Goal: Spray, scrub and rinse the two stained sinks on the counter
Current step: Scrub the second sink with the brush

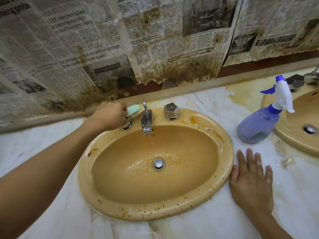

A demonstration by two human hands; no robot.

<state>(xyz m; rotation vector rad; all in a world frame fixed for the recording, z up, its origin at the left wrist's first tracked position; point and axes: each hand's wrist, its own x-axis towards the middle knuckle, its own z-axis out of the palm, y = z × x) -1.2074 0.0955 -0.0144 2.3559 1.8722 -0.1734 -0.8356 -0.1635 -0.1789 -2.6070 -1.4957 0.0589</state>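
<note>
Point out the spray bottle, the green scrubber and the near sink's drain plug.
spray bottle (pixel 257 128), head view, on its blue body.
green scrubber (pixel 134 108), head view, on its exposed end.
drain plug (pixel 158 163), head view, on its chrome cap.

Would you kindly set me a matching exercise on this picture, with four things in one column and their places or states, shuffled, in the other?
Column A
1. spray bottle
2. left hand
3. right hand
4. drain stopper

Column B
a. flat on the counter, beside the near sink
b. at the bottom of the near sink
c. upright between the near sink and the far sink
d. gripping a pale green scrubber over the left tap knob

Pairs: 1-c, 2-d, 3-a, 4-b
</note>
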